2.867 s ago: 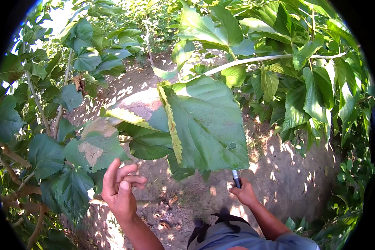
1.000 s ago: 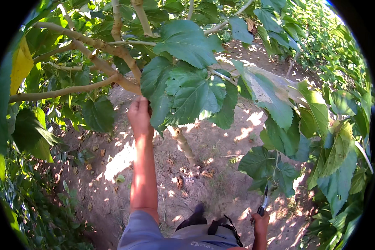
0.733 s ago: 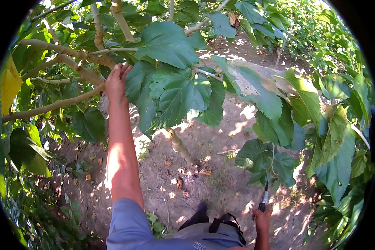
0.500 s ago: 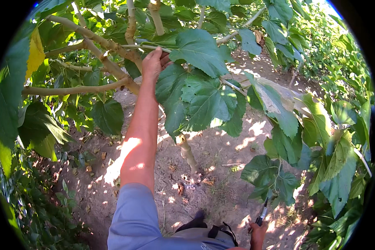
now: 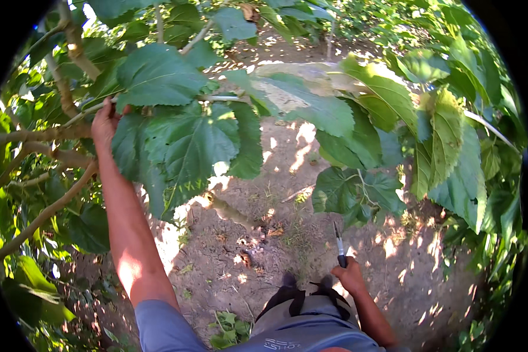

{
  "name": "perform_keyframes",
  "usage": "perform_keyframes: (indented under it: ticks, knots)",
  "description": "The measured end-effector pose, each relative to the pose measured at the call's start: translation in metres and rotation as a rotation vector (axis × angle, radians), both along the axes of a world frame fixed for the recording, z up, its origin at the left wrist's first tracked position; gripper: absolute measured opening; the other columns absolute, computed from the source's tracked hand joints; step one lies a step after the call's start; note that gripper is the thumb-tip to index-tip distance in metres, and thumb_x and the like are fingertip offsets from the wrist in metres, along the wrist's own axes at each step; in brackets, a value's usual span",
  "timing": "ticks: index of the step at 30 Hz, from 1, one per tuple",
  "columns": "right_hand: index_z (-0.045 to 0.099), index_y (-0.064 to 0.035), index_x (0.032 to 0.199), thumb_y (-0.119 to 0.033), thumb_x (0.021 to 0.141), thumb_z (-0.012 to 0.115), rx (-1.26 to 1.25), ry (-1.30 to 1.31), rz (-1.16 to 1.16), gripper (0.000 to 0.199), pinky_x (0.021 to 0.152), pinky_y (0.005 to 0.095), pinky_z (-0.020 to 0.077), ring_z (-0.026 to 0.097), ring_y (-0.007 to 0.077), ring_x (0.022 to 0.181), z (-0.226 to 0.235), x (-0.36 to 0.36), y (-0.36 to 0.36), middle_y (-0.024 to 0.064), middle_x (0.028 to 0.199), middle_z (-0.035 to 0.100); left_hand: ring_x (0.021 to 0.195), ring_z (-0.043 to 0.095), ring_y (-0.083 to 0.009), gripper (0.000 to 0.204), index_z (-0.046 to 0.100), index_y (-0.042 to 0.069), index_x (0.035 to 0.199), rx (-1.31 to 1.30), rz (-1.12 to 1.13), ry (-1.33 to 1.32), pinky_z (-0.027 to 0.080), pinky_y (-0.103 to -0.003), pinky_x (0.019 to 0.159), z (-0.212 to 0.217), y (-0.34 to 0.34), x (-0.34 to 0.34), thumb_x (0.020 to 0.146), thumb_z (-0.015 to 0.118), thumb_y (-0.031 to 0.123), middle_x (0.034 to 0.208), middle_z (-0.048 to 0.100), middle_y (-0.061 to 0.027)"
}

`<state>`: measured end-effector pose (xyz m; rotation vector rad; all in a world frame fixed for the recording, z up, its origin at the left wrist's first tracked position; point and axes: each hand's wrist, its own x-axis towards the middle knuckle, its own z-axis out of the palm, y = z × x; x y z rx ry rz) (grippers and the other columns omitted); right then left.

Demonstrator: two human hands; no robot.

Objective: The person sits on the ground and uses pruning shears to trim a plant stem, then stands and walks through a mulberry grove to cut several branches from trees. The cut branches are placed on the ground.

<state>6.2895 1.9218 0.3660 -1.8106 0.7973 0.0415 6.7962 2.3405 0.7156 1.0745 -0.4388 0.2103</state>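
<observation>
At the upper left, my left hand (image 5: 105, 122) is closed on a thin pale branch (image 5: 224, 98) that carries broad green leaves. One large toothed leaf (image 5: 161, 76) hangs just right of the fingers and hides part of the branch. More leaves (image 5: 190, 138) droop below it. Low and right of centre, my right hand (image 5: 351, 277) is wrapped round a slim tool (image 5: 340, 249) with a dark handle and a narrow, pale metal front part. Its tip points up, just below a hanging leaf cluster (image 5: 358, 193). The tool's exact kind is not plain.
Thick tan limbs (image 5: 47, 134) fork at the left. A cut stub (image 5: 226, 208) rises from the sunlit dirt ground (image 5: 299, 258). Long leafy shoots (image 5: 446, 135) reach in from the right. Green leaves (image 5: 230, 330) lie low near my feet.
The view has swung right, so limbs and left hand appear farther left. My left hand stays on the branch. My right hand with the tool has come up and forward, more fully into view.
</observation>
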Motion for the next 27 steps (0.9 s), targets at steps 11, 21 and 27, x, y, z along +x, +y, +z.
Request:
perform_keyframes:
  ticks: [11,21,27]
  knots:
    - [0.056,0.0067,0.095,-0.03,0.072,0.07,-0.013,0.144,-0.022,0.046,0.073,0.0432,0.0494,0.065,0.0369,0.08,0.002,-0.017,0.023,0.0244,0.084,0.063,0.079,0.06,-0.018,0.028,0.06,0.003,0.106,0.118,0.04,0.072,0.049,-0.03,0.069,-0.012,-0.017,-0.029,0.098,0.056,0.03,0.092,0.065,-0.0077]
    - [0.057,0.0085,0.096,-0.027,0.071,0.074,0.011,0.086,-0.103,0.046,0.067,0.0393,0.0479,0.059,0.0273,0.07,0.015,-0.011,0.028,0.0175,0.075,0.06,0.07,0.057,-0.0126,0.021,0.059,0.004,0.095,0.233,0.154,-0.036,0.044,-0.026,0.06,-0.016,-0.033,-0.045,0.097,0.053,0.023,0.08,0.062,-0.0066]
    - [0.056,0.002,0.09,-0.021,0.07,0.075,0.09,-0.026,0.015,0.036,0.063,0.0341,0.0471,0.054,0.0174,0.066,0.047,-0.004,0.041,0.0087,0.072,0.058,0.076,0.059,-0.0119,0.023,0.061,0.003,0.103,1.043,0.689,-0.86,0.048,-0.027,0.067,-0.013,0.002,-0.063,0.095,0.049,0.021,0.083,0.063,-0.0052]
